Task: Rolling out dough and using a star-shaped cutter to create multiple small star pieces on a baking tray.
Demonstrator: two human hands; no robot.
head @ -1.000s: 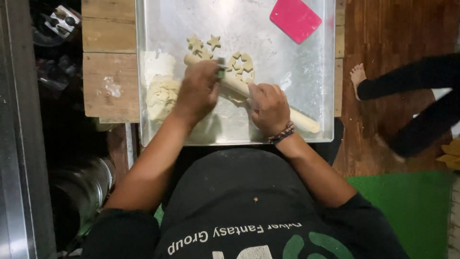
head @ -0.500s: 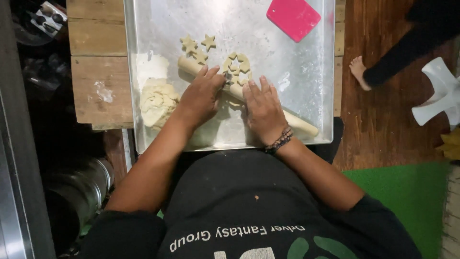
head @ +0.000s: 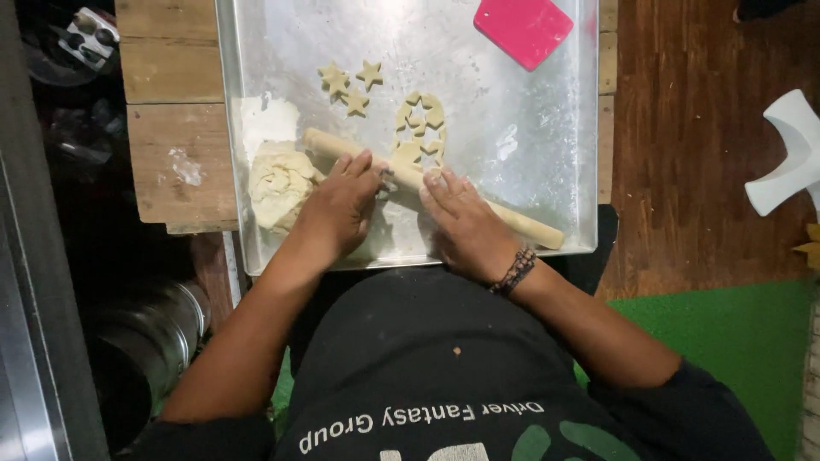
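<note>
Rolling pin (head: pixel 427 183) lies slantwise across the metal tray (head: pixel 547 137), under my flat, spread left hand (head: pixel 342 209) and right hand (head: pixel 465 222); neither grip closes round it.

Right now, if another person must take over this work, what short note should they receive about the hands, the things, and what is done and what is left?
Left hand: flat, palm down on the long pale wooden rolling pin.
Right hand: flat on the same pin, beside the left.
The pin lies slantwise across the floured metal tray on the wooden table.
Done: three small star-shaped dough pieces lie apart; the dough sheet with star holes lies beyond the pin.
Left: the uncut lump of pale dough at the pin's left end is not flat.
The pink plastic scraper lies at the tray's far corner, untouched.
</note>
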